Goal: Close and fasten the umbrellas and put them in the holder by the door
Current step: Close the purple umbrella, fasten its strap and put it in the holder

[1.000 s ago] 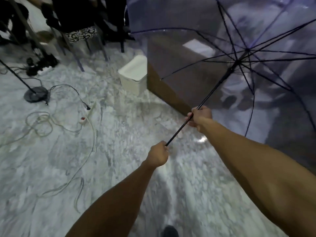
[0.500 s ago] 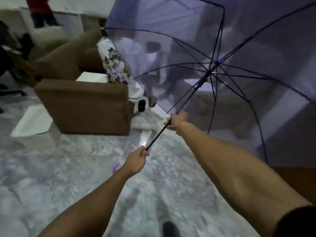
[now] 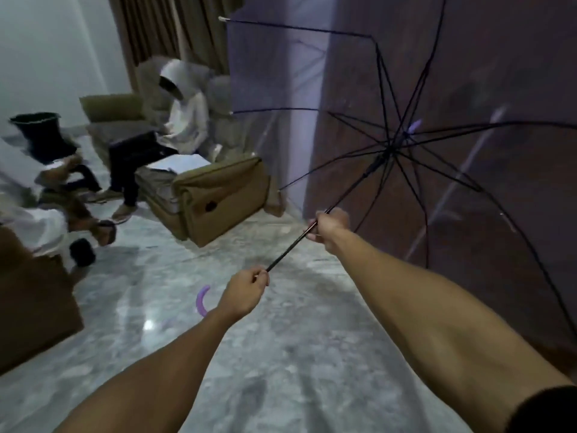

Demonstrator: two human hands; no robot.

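An open umbrella with a see-through purple canopy [image 3: 452, 73] fills the upper right. Its black ribs meet at the runner [image 3: 379, 160] on a thin black shaft [image 3: 288, 250]. My left hand [image 3: 245, 292] is closed on the lower end of the shaft, where the curved purple handle [image 3: 201, 300] hooks out below my wrist. My right hand [image 3: 331, 225] grips the shaft higher up, well below the runner. The canopy is fully spread. No holder is in view.
A brown armchair [image 3: 218, 195] stands ahead left with a seated person in white [image 3: 184, 120] behind it. Another person's legs and sandals [image 3: 90, 214] are at the left, beside a brown sofa corner [image 3: 34, 307]. Grey marble floor [image 3: 281, 354] stretches below. Curtains [image 3: 175, 29] hang behind.
My view has swung across the room: the white bin and floor cables are gone, and the armchair and seated people appear. Both hands kept their grip on the shaft; the canopy stays open.
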